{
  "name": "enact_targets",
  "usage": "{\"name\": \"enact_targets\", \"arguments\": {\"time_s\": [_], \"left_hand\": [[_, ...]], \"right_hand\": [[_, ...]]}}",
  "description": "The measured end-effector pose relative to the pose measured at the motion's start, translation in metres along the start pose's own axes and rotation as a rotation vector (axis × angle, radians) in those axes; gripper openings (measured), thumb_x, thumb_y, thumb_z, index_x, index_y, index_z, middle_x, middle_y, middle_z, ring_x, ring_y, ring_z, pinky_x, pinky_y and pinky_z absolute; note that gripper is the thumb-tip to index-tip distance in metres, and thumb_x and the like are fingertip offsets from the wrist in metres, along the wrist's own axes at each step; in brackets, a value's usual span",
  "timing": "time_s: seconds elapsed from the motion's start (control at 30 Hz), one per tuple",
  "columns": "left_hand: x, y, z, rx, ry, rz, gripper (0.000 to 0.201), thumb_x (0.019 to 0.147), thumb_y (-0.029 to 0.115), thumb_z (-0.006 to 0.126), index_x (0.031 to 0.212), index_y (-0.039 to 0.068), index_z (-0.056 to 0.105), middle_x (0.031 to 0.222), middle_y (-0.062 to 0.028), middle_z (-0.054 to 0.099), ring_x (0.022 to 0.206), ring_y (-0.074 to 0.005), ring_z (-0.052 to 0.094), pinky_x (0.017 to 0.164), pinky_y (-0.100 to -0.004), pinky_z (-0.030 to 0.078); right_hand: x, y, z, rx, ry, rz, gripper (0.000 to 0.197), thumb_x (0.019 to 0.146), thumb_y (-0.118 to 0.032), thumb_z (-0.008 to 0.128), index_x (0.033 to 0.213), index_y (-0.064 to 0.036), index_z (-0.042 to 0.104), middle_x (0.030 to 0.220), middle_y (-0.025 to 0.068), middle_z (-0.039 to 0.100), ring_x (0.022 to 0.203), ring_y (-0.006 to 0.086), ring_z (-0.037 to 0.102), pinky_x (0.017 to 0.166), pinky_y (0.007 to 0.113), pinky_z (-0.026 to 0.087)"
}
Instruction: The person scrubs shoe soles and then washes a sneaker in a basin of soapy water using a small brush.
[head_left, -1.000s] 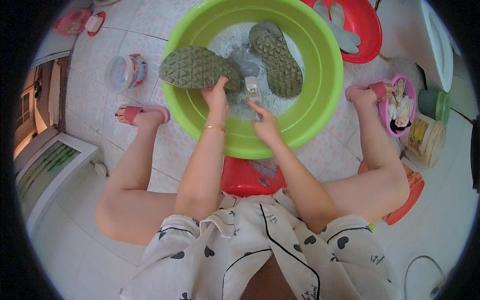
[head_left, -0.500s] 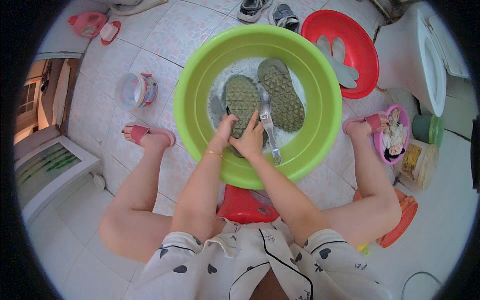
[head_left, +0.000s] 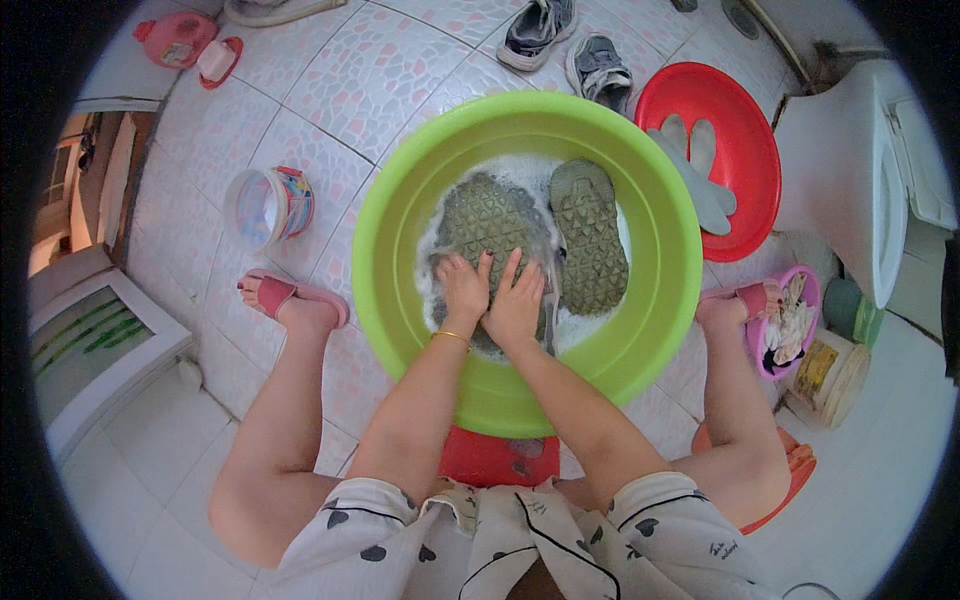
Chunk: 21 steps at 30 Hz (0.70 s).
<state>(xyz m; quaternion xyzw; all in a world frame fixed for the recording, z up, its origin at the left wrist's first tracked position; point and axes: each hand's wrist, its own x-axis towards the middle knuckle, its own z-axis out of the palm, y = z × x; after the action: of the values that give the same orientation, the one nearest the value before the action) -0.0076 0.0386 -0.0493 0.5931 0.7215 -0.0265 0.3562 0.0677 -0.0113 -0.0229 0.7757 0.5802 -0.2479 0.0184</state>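
A large green basin [head_left: 672, 300] in front of me holds soapy water with white foam. In it lie two shoes, soles up. Both my hands lie flat on the textured sole of the left shoe [head_left: 490, 215], which sits low in the water. My left hand [head_left: 463, 290] has its fingers stretched out on it. Close beside it is my right hand [head_left: 516, 305], fingers spread, holding nothing. The right shoe [head_left: 590, 235] leans toward the basin's right wall, untouched. A greyish strip, apparently the brush [head_left: 551, 320], shows faintly under water beside my right hand.
Past the basin stand grey sneakers [head_left: 600, 72]. A red basin [head_left: 755, 150] with pale insoles [head_left: 708, 200] is at the right, near a white toilet [head_left: 850, 180]. A purple basket [head_left: 808, 310] of cloths stands by my right foot, a small tub [head_left: 245, 210] at the left.
My hands have gone from holding the left shoe's sides to lying flat on its sole. That shoe is lower in the water, and the brush beside it is mostly submerged. The view has shifted.
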Motion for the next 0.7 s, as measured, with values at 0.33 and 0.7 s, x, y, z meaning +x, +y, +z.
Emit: {"name": "enact_targets", "arguments": {"time_s": [0.33,0.7], "left_hand": [[0.010,0.018,-0.014,-0.018,-0.242,-0.132,0.073,0.084,0.052,0.040,0.120,-0.011,0.029,0.115,-0.0313,0.045,0.109,-0.0406,0.045,0.087,-0.0450,0.039],[-0.051,0.024,-0.055,-1.103,-0.214,0.140,0.081,0.071,0.014,0.070,0.127,0.004,0.013,0.108,-0.0193,0.046,0.096,-0.0248,0.052,0.078,-0.0343,0.046]], "right_hand": [[0.010,0.010,-0.001,-0.007,0.011,-0.010,0.108,0.065,-0.037,0.069,0.135,0.0064,-0.002,0.125,0.0330,0.028,0.114,0.0430,0.032,0.096,0.047,0.024],[-0.038,0.000,-0.065,0.432,0.212,0.048,0.113,0.053,-0.029,0.076,0.138,-0.0078,0.005,0.115,0.0277,0.036,0.108,0.0413,0.036,0.091,0.047,0.030]]}}
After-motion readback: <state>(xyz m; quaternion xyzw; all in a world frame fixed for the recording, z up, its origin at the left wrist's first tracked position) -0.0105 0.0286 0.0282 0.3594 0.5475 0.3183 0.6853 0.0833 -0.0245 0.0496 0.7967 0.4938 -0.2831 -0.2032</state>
